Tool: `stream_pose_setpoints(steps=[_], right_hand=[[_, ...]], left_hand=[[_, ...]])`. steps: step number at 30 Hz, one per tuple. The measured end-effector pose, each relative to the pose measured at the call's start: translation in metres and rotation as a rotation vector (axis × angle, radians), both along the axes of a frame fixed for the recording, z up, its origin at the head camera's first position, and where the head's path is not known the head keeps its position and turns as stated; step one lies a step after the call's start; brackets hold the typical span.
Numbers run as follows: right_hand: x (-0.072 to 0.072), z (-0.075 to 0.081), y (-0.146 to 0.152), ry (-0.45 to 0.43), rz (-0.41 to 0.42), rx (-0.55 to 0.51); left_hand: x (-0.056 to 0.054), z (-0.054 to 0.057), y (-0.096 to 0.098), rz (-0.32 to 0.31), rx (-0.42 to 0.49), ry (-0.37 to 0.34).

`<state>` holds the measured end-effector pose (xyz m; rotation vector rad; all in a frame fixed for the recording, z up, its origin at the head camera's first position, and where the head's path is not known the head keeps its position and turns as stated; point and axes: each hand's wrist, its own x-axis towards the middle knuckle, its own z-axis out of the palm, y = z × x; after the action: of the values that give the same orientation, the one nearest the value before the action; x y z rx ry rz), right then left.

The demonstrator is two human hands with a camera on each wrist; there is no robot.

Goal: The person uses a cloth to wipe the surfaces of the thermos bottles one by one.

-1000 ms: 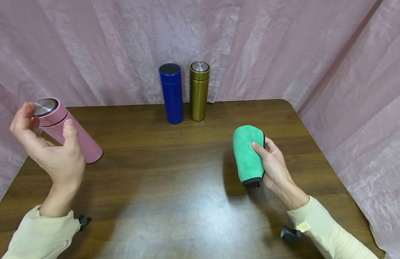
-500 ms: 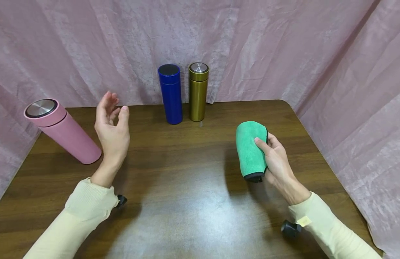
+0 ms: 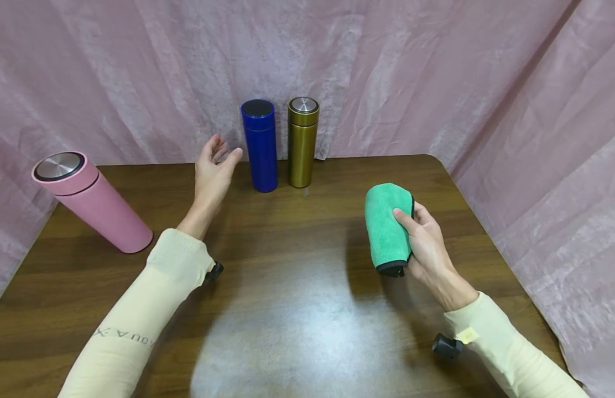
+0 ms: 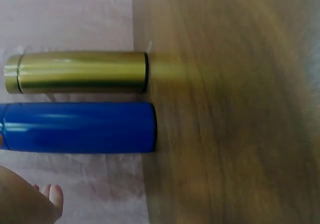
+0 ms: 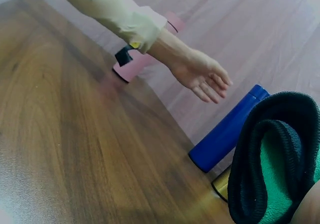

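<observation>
My left hand [image 3: 214, 174] is in the air just left of the blue thermos bottle [image 3: 260, 149], fingers loosely bent and apart from it. In the left wrist view the blue bottle lies close above part of that hand [image 4: 30, 199]. My right hand [image 3: 427, 243] grips a folded green cloth [image 3: 389, 226] with black edging, thumb on its front, held above the table. A gold thermos bottle [image 3: 302, 146] stands right beside the blue one at the table's back edge. Over on the left stands a pink thermos bottle [image 3: 100, 204] with a silver lid top.
The brown wooden table [image 3: 287, 287] runs back to a pink curtain [image 3: 387, 77], which also hangs along the right side. Small black wrist cameras [image 3: 447, 346] sit under both cuffs.
My left hand has moved away from the pink bottle, rightward across the table to beside the blue bottle. My right hand with the cloth has shifted slightly up and to the right.
</observation>
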<state>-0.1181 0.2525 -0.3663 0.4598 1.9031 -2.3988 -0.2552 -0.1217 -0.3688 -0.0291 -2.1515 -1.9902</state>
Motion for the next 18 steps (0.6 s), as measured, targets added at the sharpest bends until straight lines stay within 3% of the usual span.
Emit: stream_pose_setpoints(steps=[7, 18], right_hand=[[-0.002, 0.0, 0.0, -0.001, 0.006, 0.007], [-0.003, -0.002, -0.002, -0.017, -0.001, 0.011]], left_hand=[[-0.023, -0.001, 0.009, -0.083, -0.048, -0.004], [-0.046, -0.007, 0.024, -0.116, -0.011, -0.027]])
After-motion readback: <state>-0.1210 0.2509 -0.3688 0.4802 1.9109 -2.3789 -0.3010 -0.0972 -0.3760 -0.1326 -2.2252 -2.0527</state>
